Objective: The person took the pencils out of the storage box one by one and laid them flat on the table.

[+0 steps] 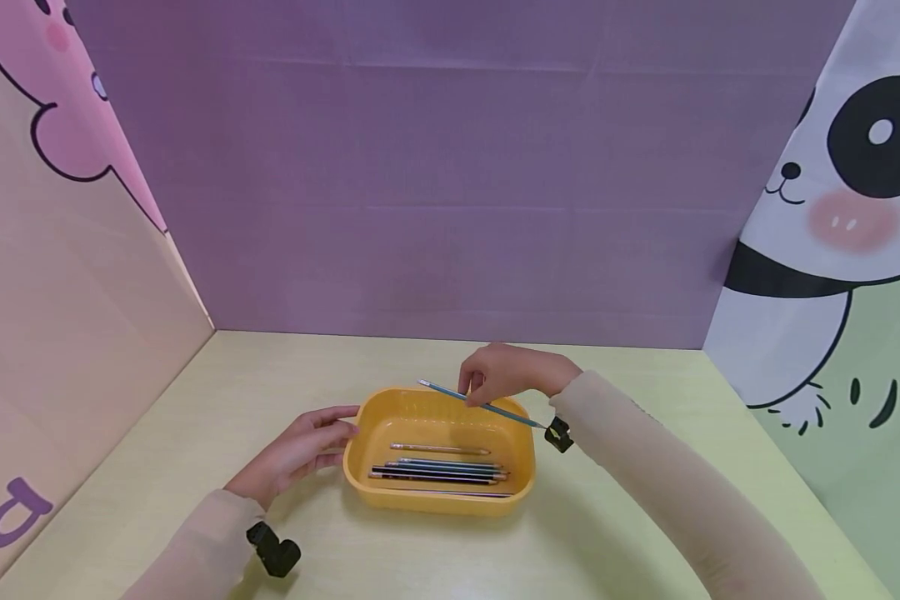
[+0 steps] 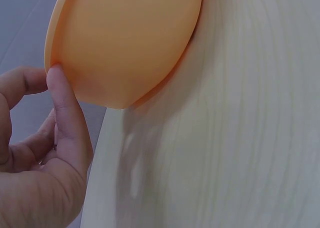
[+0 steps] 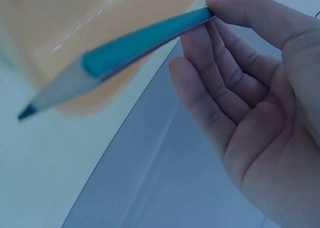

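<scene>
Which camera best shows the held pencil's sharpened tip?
The right wrist view: the sharpened tip of the blue pencil appears large and close there. The head view shows the tip small, near the right sleeve; the left wrist view doesn't show it.

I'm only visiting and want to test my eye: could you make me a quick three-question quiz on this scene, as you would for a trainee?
1. Which hand pinches the raised blue pencil?
2. True or false: no pencils lie inside the yellow tray.
3. What is the left hand touching?
a) the purple backdrop
b) the yellow tray
c) the raised blue pencil

Key:
1. The right hand.
2. False; several pencils lie inside it.
3. b; its fingers are at the tray's rim.
</scene>
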### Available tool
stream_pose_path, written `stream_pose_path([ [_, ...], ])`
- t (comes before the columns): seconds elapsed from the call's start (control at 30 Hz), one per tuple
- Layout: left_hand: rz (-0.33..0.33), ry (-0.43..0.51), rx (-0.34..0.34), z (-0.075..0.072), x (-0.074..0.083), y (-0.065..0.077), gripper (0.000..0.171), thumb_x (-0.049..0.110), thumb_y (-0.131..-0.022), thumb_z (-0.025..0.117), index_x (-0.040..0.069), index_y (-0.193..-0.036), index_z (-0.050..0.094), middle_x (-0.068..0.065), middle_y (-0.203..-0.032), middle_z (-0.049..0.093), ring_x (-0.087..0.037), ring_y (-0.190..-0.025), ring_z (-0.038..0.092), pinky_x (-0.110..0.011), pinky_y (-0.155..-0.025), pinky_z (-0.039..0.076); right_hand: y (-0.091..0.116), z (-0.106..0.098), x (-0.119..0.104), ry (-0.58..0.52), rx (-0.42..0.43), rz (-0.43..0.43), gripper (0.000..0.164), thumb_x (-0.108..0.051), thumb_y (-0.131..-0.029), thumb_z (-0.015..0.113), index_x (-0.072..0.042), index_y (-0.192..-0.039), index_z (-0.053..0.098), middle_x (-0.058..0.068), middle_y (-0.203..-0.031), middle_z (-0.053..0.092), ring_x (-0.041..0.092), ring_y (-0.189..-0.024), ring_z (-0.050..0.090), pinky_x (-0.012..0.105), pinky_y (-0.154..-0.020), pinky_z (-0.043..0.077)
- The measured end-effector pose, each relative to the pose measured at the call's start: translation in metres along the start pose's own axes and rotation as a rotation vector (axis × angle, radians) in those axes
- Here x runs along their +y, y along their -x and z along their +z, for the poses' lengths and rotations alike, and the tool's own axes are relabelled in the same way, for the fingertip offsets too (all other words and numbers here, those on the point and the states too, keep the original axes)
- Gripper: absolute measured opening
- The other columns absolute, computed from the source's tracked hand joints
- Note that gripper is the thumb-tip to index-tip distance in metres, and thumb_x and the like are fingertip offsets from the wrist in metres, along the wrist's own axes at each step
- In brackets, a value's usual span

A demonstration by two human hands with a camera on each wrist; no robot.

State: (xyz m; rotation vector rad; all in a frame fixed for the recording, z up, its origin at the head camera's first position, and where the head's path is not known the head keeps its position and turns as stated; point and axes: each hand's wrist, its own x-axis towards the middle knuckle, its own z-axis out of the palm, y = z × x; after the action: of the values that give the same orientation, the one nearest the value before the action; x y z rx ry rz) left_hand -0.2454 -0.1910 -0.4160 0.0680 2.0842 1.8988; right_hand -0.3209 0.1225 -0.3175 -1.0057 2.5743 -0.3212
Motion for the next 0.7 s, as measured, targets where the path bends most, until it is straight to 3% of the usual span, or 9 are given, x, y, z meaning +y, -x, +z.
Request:
stream_pose_path([
  [0.37, 0.003, 0.001, -0.001, 0.000, 0.000, 0.000, 0.059, 0.018, -0.099, 0.063, -0.007, -0.147, 0.039, -0.016, -0.123, 0.063, -0.020, -0.100, 0.064, -0.031, -0.085, 0.057, 0.035, -0.006, 0.023, -0.069, 0.050, 0.100, 0.011, -0.021, -0.092, 0.073, -0.016, -0.101, 0.069, -0.005, -0.084, 0.064, 0.015, -0.077, 0.057, 0.028, -0.070, 0.053],
  [0.7, 0.004, 0.004, -0.002, -0.001, -0.001, 0.001, 0.059, 0.017, -0.098, 0.063, -0.007, -0.147, 0.040, -0.013, -0.118, 0.066, -0.021, -0.099, 0.065, -0.032, -0.084, 0.057, 0.061, 0.002, 0.044, -0.107, 0.099, 0.156, 0.009, -0.017, -0.092, 0.073, -0.014, -0.099, 0.067, -0.003, -0.078, 0.062, 0.014, -0.071, 0.056, 0.028, -0.068, 0.052],
])
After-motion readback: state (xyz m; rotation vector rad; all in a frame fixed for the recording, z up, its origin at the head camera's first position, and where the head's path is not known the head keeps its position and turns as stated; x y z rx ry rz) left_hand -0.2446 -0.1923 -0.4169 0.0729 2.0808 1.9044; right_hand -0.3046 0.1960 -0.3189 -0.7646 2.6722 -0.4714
